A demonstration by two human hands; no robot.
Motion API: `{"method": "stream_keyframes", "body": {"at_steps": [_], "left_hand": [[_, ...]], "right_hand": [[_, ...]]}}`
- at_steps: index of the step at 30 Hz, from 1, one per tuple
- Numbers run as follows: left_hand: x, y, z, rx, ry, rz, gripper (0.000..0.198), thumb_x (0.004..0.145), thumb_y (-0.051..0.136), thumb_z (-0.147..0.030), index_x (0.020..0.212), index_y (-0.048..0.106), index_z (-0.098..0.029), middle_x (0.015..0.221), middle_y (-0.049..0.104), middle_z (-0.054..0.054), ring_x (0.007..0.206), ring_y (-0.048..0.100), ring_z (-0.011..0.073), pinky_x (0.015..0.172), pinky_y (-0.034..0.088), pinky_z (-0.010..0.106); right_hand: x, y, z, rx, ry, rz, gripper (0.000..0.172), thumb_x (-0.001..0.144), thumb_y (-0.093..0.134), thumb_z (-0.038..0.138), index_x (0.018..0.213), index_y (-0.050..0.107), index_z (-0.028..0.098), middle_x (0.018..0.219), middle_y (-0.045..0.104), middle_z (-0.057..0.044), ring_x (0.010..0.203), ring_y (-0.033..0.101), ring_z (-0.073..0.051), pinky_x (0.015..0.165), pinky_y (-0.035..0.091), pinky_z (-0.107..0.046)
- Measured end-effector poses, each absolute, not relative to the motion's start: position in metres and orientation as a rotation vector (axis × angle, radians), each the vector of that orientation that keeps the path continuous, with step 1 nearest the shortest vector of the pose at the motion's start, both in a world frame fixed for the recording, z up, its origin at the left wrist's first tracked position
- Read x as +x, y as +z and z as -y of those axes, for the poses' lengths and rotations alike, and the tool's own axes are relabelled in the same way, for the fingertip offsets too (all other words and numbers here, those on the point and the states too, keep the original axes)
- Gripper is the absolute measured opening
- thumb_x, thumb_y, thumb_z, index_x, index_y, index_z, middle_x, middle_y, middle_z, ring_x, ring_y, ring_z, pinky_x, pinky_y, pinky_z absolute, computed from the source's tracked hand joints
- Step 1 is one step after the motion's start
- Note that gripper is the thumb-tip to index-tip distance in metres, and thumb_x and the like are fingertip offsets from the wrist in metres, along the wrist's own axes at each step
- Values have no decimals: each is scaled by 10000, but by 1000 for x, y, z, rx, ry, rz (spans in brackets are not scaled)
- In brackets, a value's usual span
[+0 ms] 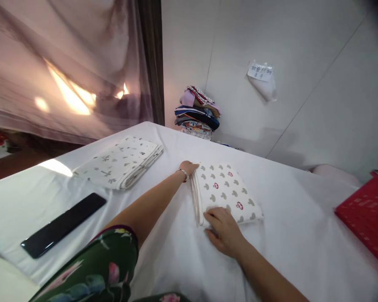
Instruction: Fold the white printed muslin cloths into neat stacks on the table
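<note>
squarely between the two hands, the mushroom-print cloth (222, 182) lies folded, short of the worktop's (290, 201) far edge, its longer side seemingly running away from the person. the left hand (189, 167) reaches its far left corner, fingers touching; whether they pinch, i cannot tell. the right hand (225, 233) rests at the near edge, fingers loosely curled over it, any grip unclear.

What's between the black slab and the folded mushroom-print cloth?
In the head view, the person's left forearm crosses over the white sheet between slab and mushroom-print cloth.
</note>
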State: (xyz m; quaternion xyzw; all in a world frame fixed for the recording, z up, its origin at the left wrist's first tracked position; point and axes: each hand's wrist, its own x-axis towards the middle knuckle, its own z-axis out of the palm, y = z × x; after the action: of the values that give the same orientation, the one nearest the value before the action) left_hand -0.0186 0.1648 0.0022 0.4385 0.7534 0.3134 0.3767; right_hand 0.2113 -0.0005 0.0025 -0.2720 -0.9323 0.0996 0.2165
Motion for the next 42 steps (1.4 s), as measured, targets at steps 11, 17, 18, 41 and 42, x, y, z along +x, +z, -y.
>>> {"method": "stream_keyframes", "body": {"at_steps": [11, 17, 18, 41, 42], "left_hand": [[-16, 8, -159, 1437, 686, -2098, 506, 731, 547, -436, 1121, 559, -114, 1133, 597, 150, 984, 585, 257, 757, 454, 303], [19, 18, -141, 2114, 697, -2002, 575, 810, 445, -451, 1303, 397, -158, 1426, 325, 102, 1319, 248, 233, 1080, 177, 381], [24, 16, -138, 2236, 621, -1961, 585, 816, 421, -479, 1311, 387, -169, 1445, 292, 92, 1335, 207, 237, 1089, 140, 412], [14, 10, -31, 2611, 941, -1411, 463, 818, 485, -445, 1201, 500, -185, 1256, 524, 117, 1188, 440, 237, 998, 346, 435], [16, 11, -18, 2690, 869, -1308, 498, 802, 511, -449, 1227, 474, -192, 1264, 516, 119, 1194, 431, 242, 998, 339, 446]], "right_hand": [[209, 11, 3, -824, 353, 2604, 368, 756, 497, 205, 1122, 490, 179, 1034, 525, -87, 960, 438, -228, 816, 349, -389], [210, 11, 2, -820, 386, 2590, 383, 759, 517, 231, 1137, 482, 184, 1044, 523, -84, 966, 437, -220, 838, 347, -381], [210, 11, 2, -824, 386, 2591, 390, 756, 523, 234, 1141, 482, 183, 1045, 523, -84, 970, 437, -221, 842, 347, -383], [319, 3, -75, -1851, 885, 1643, 552, 765, 497, 521, 1209, 529, 195, 1051, 619, -69, 939, 580, -214, 825, 445, -322], [319, 2, -75, -1847, 915, 1630, 595, 757, 501, 537, 1241, 501, 192, 1062, 613, -74, 949, 578, -219, 827, 444, -325]]}}
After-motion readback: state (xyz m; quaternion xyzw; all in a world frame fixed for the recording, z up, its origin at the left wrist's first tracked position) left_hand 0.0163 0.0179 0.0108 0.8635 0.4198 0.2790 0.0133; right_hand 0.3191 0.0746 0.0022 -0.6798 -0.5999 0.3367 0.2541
